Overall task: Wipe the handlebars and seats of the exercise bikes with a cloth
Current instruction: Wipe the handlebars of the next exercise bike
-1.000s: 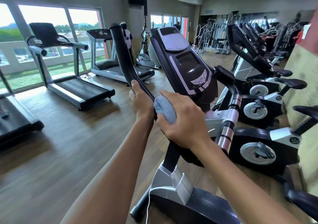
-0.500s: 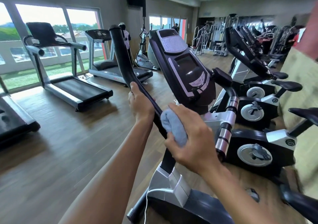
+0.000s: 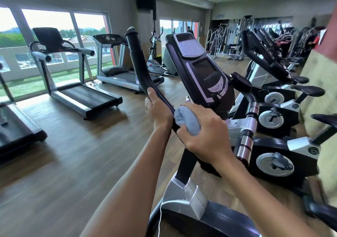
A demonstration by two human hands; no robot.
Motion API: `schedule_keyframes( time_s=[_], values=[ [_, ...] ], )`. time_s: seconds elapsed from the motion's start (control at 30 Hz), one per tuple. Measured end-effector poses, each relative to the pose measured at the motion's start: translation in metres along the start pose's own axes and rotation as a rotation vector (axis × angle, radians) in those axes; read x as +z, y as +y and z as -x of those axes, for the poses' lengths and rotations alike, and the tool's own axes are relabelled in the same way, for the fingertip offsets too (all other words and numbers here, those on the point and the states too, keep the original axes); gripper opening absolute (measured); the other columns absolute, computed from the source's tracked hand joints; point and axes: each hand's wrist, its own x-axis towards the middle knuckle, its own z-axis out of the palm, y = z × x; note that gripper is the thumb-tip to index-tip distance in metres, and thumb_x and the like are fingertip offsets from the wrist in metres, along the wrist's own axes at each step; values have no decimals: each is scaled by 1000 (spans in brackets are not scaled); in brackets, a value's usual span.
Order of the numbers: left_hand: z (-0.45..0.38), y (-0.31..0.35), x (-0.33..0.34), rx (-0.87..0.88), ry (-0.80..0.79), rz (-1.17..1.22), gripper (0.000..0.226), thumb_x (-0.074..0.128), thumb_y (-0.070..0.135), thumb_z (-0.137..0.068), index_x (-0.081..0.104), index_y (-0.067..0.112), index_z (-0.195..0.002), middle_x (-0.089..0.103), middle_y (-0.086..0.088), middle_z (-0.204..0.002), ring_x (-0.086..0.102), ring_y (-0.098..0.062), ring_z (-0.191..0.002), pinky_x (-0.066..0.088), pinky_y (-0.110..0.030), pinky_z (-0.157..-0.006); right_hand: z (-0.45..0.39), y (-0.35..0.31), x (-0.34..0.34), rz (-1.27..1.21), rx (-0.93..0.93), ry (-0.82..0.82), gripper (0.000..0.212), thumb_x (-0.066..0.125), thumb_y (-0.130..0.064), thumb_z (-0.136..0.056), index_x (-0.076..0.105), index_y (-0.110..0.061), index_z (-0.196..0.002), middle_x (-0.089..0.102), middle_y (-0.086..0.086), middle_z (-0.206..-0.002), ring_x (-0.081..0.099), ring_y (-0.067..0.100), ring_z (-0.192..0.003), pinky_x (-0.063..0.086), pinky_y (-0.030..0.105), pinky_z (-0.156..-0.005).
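Head cam: left hand [image 3: 158, 112] grips the black handlebar [image 3: 138, 63], probably steadying it, while right hand [image 3: 206, 133] wraps the blue cloth [image 3: 187, 121] round the bar just below, set to wipe.

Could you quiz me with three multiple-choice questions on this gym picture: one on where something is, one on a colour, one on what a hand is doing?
1. Where is the cloth?
A. draped over a seat
B. on the black handlebar, just below the left hand
C. on the floor

2. What colour is the cloth?
A. light blue-grey
B. red
C. yellow

3. What is the left hand doing?
A. hanging free
B. pressing the console
C. gripping the handlebar

Answers:
1 B: the right hand holds the bunched cloth against the bar, next to the left hand.
2 A: its folds show pale blue-grey between the fingers.
3 C: its fingers curl round the bar above the cloth.
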Motion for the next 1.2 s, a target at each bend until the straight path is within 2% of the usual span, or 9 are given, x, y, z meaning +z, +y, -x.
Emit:
schedule_keyframes(
  time_s=[0.17,0.3,0.4,0.47,0.57,0.7,0.87,1.0,1.2],
  values=[
    [-6,-2,-2,-4,-2,-82,91,23,88,-74,57,21,-125,65,-11,-127,61,-35,-120,45,-55,-107,38,18,-15,-161,86,204,43,61,-34,-79,69,-19,-119,70,-11,-104,67,7,-94,54,21,-83],
    [1,7,-8,69,88,-193,48,40,58,-103,44,13,-121,52,-1,-108,56,-29,-108,48,-47,-98,49,40,-39,-466,461,512,11,58,-22,-82,67,-18,-84,64,-13,-71,58,5,-66,47,25,-63],
    [6,10,-17,250,195,-285,32,56,37,-97,32,22,-111,41,-8,-127,44,-32,-122,40,-51,-106,71,62,-65,-418,482,703,13,55,-19,-85,66,-15,-91,64,-17,-75,59,-1,-69,48,21,-65],
    [25,11,-14,344,157,-300,37,60,28,-93,29,23,-111,32,-7,-127,36,-30,-125,36,-48,-111,90,70,-60,-224,316,473,23,57,-26,-91,66,-14,-109,68,-13,-98,64,-4,-91,49,14,-80],
    [64,3,5,319,82,-382,48,67,27,-89,28,18,-117,23,-4,-126,27,-28,-126,21,-25,-104,106,91,-37,106,14,50,52,46,-42,-100,63,-3,-130,66,8,-127,60,23,-122,44,33,-108],
    [77,-7,12,395,177,-453,59,69,25,-85,34,11,-131,25,-7,-133,24,-28,-129,14,-22,-106,63,133,-51,260,-183,-188,59,26,-44,-103,69,-7,-121,71,7,-113,65,31,-105,51,43,-93],
    [83,-9,8,583,263,-547,44,67,25,-83,43,13,-118,32,-5,-123,29,-24,-118,21,-26,-110,73,131,-48,95,-132,-63,39,44,-31,-90,72,-9,-105,69,4,-99,63,29,-96,50,42,-91],
    [87,-11,10,719,268,-736,34,62,24,-85,51,7,-112,40,-11,-123,31,-23,-115,4,3,-95,65,154,-59,-7,-339,-160,35,52,-28,-84,72,-9,-105,70,4,-98,65,30,-92,52,43,-86],
    [91,-13,14,804,172,-1076,23,59,33,-92,65,12,-100,48,-12,-118,38,-29,-123,34,-34,-103,25,192,-66,2,56,-137,36,42,-42,-84,66,-17,-89,61,-4,-85,58,27,-92,50,39,-75]
  ],
)
